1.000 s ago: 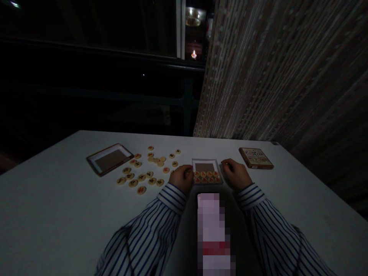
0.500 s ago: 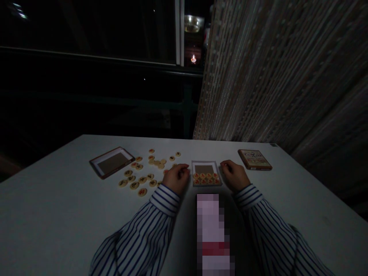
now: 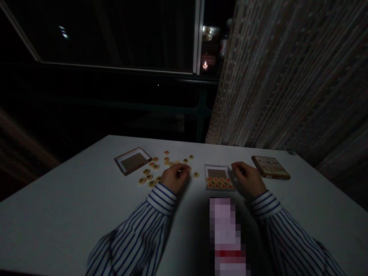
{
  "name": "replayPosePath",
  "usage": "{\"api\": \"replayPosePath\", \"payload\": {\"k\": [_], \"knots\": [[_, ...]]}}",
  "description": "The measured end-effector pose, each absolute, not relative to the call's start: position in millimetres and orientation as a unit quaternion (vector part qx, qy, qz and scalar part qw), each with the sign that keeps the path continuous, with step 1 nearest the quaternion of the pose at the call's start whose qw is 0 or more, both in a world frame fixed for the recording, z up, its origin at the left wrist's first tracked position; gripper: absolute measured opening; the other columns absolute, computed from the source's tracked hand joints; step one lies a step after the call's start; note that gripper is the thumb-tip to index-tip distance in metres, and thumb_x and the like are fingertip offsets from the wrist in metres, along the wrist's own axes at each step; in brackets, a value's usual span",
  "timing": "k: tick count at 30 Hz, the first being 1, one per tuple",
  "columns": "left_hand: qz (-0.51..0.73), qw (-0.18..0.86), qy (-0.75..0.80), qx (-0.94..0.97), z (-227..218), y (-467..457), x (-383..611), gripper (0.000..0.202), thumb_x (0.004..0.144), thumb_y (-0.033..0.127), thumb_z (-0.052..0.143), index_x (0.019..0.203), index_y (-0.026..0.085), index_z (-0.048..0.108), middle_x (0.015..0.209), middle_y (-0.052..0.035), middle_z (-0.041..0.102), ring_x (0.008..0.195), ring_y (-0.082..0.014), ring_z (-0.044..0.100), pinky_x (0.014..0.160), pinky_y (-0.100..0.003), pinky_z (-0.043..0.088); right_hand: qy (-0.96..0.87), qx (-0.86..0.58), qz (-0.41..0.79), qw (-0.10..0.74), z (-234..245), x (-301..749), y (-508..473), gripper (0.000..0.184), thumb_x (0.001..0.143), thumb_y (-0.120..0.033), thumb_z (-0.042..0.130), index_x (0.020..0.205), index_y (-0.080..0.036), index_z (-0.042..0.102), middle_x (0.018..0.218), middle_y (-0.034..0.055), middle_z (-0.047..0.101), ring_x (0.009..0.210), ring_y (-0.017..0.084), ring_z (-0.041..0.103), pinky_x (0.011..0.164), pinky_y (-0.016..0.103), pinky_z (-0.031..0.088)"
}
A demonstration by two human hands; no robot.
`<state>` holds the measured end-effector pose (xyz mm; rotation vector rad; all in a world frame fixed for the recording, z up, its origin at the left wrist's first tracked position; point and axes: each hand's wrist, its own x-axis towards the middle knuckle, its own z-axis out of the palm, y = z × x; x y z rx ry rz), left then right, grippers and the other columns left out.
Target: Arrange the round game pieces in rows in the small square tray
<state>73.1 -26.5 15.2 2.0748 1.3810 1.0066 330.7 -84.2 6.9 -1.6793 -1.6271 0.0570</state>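
On a white table (image 3: pixel 71 214) lie several round wooden game pieces (image 3: pixel 149 172) with dark or red marks. My left hand (image 3: pixel 174 177) rests among them with its fingers curled over a piece near its fingertips; I cannot make out whether it grips one. My right hand (image 3: pixel 248 178) sits with curled fingers at the right edge of a small square tray (image 3: pixel 219 176), which holds a row of red-marked pieces along its near side. Both sleeves are striped.
A shallow brown-rimmed box half (image 3: pixel 132 161) lies to the left of the pieces. A printed box lid (image 3: pixel 270 167) sits at the right. A ribbed curtain (image 3: pixel 287 76) hangs behind the table on the right; a dark window (image 3: pixel 115 34) is behind.
My left hand has moved left, away from the small tray and in among the loose pieces. The view has swung left. My right hand stays by the tray.
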Motion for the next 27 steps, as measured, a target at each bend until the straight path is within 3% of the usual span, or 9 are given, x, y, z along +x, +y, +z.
{"api": "replayPosePath", "payload": {"k": [7,11,21,27], "knots": [[0.377,0.204,0.535,0.728,25.8,-7.8,31.9,0.031,0.069,0.037,0.049,0.087,0.016,0.063,0.079,-0.0039,0.067,0.058,-0.0138,0.059,0.057,-0.026,0.047,-0.701,-0.623,-0.005,0.347,28.6,304.2,-72.7,0.025,0.079,-0.03,0.041,0.087,-0.017,0.061,0.084,0.004,0.063,0.074,0.015,0.056,0.069,0.026,0.042],[0.364,0.2,0.572,0.707,22.8,13.6,6.5,0.033,0.068,0.039,0.049,0.088,0.016,0.062,0.066,-0.0031,0.065,0.059,-0.0158,0.06,0.056,-0.026,0.047,-0.734,-0.603,-0.014,0.311,41.0,285.2,-60.5,0.024,0.08,-0.03,0.042,0.087,-0.017,0.061,0.084,0.0039,0.063,0.077,0.015,0.056,0.071,0.026,0.041],[0.345,0.194,0.603,0.692,0.9,47.6,-38.3,0.034,0.07,0.039,0.048,0.091,0.015,0.062,0.085,-0.0066,0.066,0.08,-0.0186,0.06,0.073,-0.028,0.046,-0.787,-0.57,-0.019,0.234,57.0,237.8,-29.5,0.026,0.081,-0.03,0.041,0.094,-0.018,0.06,0.085,0.0036,0.062,0.079,0.014,0.054,0.073,0.026,0.039],[0.313,0.169,0.633,0.688,-5.7,43.1,-44.4,0.032,0.072,0.029,0.045,0.098,0.019,0.061,0.097,-0.005,0.065,0.092,-0.0195,0.058,0.08,-0.028,0.043,-0.808,-0.558,-0.01,0.189,54.2,214.6,-11.0,0.029,0.081,-0.032,0.04,0.099,-0.017,0.058,0.088,0.0044,0.061,0.08,0.014,0.054,0.073,0.026,0.038]]}}
